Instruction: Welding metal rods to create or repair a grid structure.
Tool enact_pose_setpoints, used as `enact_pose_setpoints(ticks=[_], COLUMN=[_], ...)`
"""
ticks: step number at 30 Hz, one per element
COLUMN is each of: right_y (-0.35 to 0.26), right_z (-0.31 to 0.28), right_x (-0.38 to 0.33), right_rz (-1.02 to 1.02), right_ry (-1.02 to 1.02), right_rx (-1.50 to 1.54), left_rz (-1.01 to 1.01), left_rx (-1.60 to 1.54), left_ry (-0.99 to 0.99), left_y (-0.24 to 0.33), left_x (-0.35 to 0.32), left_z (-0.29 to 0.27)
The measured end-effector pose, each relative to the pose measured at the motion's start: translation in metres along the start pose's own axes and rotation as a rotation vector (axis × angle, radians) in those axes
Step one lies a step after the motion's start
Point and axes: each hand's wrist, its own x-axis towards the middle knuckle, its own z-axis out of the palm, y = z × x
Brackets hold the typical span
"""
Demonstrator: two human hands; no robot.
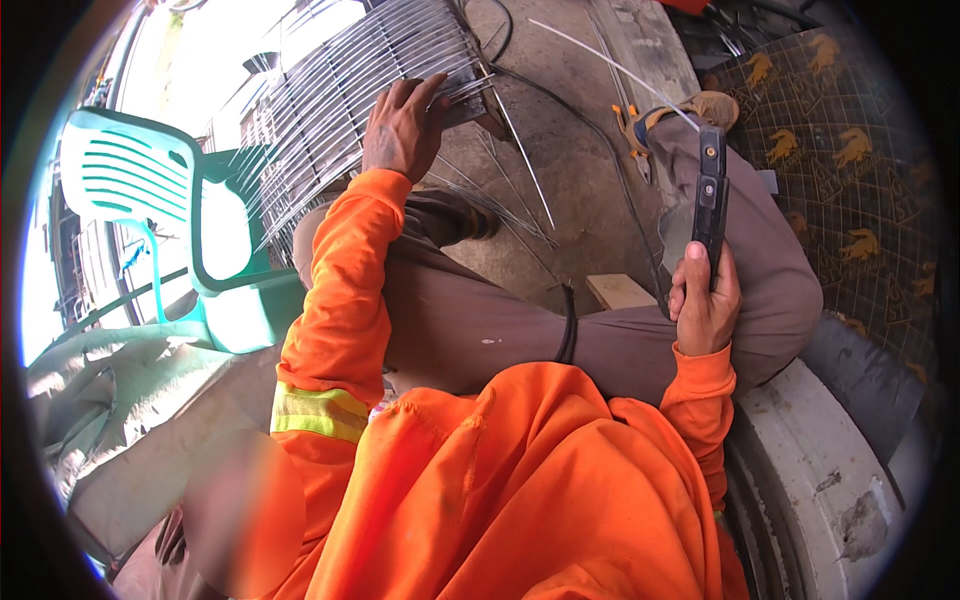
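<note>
My left hand point(405, 128) lies on a grid of thin metal rods point(335, 95) at the upper left, its fingers spread over the rods near the grid's right end. Several loose rod ends show beside the fingertips. My right hand point(708, 300) is wrapped round the black handle of a welding electrode holder point(711, 185), which points up and away. From its tip a thin, pale welding electrode point(615, 65) slants toward the upper left, apart from the grid. The underside of the grid beneath my left hand is hidden.
A mint-green plastic chair point(190, 210) stands left of the grid. Pliers with orange handles point(633, 140) lie by my shoe. A dark cable point(590, 120) crosses the concrete floor, with loose rods point(515, 225) and a wood block point(618, 291). A dark printed panel point(850, 190) is at right.
</note>
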Motion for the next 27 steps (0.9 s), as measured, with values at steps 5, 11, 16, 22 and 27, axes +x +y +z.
enact_pose_setpoints(ticks=[5, 11, 16, 22, 27], right_y=[0.0, -0.001, 0.001, 0.0, -0.001], right_z=[0.0, 0.001, 0.0, -0.002, -0.002], right_x=[0.001, 0.002, 0.003, 0.003, 0.004], right_rz=[0.009, 0.025, 0.024, 0.044, 0.037], right_ry=[0.005, 0.009, 0.001, 0.004, 0.008], right_rx=[0.004, -0.001, 0.016, 0.029, 0.015], left_rz=[-0.014, -0.116, -0.22, -0.173, -0.158], left_rx=[0.007, -0.028, -0.05, 0.034, 0.048], left_ry=[0.011, 0.004, -0.036, -0.035, -0.029], left_y=[-0.002, -0.006, -0.011, -0.008, -0.01], left_x=[-0.001, 0.003, 0.005, 0.009, 0.01], left_z=[0.003, 0.004, 0.004, 0.006, 0.009])
